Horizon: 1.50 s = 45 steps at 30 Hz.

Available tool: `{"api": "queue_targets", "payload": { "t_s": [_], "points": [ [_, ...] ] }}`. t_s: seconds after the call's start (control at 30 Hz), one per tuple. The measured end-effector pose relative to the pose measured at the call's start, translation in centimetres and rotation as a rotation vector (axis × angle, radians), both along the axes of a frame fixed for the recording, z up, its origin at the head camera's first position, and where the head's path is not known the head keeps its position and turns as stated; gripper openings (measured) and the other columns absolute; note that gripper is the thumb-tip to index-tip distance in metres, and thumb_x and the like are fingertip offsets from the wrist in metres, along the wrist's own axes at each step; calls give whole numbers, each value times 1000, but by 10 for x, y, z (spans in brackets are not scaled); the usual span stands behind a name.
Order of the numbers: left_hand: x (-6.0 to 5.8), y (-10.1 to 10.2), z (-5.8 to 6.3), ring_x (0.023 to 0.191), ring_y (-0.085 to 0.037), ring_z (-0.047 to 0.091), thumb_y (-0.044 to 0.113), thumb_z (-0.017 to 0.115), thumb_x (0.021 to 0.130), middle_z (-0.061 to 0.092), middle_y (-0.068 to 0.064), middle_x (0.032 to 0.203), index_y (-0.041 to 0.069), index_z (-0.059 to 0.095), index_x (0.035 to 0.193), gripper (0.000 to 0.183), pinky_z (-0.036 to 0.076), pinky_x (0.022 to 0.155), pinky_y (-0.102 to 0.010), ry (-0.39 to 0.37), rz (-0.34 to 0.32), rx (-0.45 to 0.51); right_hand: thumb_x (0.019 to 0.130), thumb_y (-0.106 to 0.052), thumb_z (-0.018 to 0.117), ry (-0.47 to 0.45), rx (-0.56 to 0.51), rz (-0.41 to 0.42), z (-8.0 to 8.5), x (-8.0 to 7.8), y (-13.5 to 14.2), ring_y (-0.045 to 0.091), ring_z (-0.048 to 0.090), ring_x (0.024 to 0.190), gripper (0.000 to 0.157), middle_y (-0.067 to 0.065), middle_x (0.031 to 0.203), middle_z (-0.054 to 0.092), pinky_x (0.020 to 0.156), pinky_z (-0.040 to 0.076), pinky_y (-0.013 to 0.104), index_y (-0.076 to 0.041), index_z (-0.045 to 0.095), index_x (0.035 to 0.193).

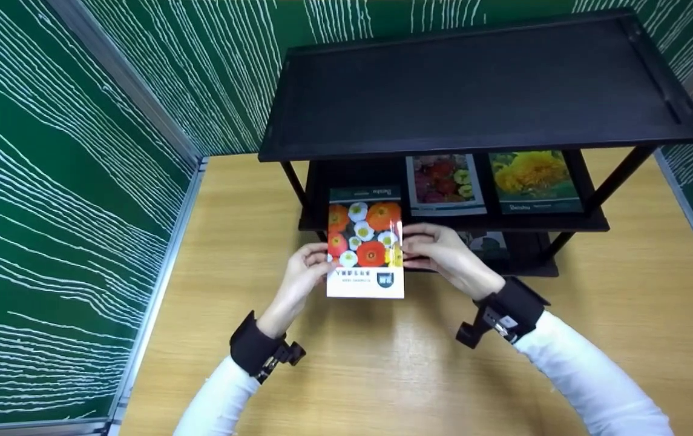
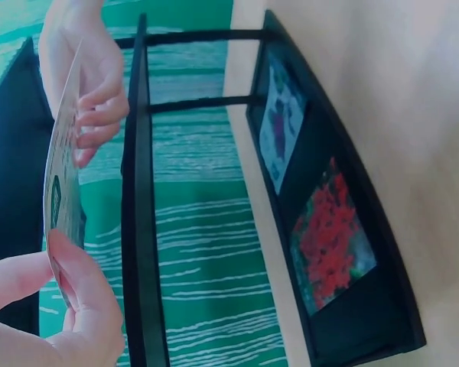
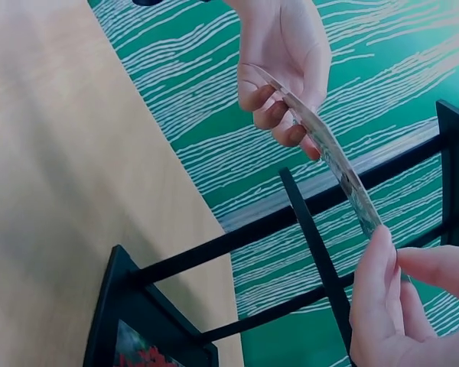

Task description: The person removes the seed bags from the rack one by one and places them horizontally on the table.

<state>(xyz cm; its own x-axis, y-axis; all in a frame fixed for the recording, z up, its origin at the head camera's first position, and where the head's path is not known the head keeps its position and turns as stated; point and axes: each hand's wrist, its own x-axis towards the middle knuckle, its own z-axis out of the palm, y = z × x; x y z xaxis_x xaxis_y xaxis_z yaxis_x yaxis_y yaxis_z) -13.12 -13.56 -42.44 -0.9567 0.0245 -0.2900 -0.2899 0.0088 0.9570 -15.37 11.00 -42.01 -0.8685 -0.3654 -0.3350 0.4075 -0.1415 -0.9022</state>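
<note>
A flower seed packet with orange and white poppies on its front is held between both hands, at the left front of a black shelf rack. My left hand pinches its left edge, thumb on the front face. The right hand grips the opposite edge. In the left wrist view the packet appears nearly edge-on and thin. Its far end overlaps the middle shelf in the head view. The right wrist view shows it slightly bowed between the two hands.
On the middle shelf lie a packet with red and green flowers and one with a yellow flower. Below, the bottom shelf carries a red-flower packet and a pale one. Green white-streaked panels bound the wooden table.
</note>
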Motion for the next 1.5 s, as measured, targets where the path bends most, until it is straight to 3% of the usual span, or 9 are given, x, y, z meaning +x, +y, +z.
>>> {"api": "queue_targets", "payload": {
  "t_s": [0.3, 0.83, 1.5],
  "points": [
    [19, -1, -7, 63, -10, 55, -5, 58, 76, 58, -6, 79, -9, 44, 111, 39, 46, 53, -20, -31, -39, 8, 83, -3, 58, -50, 37, -18, -9, 17, -1, 18, 60, 82, 44, 12, 99, 56, 79, 51, 32, 5, 39, 122],
    [44, -8, -20, 63, -10, 57, -5, 57, 75, 58, -4, 79, -11, 43, 110, 38, 50, 57, -23, -20, -116, 15, 83, -4, 57, -4, 28, 31, -26, 43, 0, 17, 60, 77, 40, 9, 90, 57, 76, 51, 34, 7, 40, 118],
    [59, -10, -41, 60, -8, 55, -6, 58, 73, 53, -1, 74, -9, 44, 105, 35, 47, 50, -21, -30, -140, 10, 80, 2, 55, 18, 43, 28, -55, 59, -5, 23, 59, 74, 36, 8, 84, 58, 75, 51, 40, 10, 42, 113]
  ]
}}
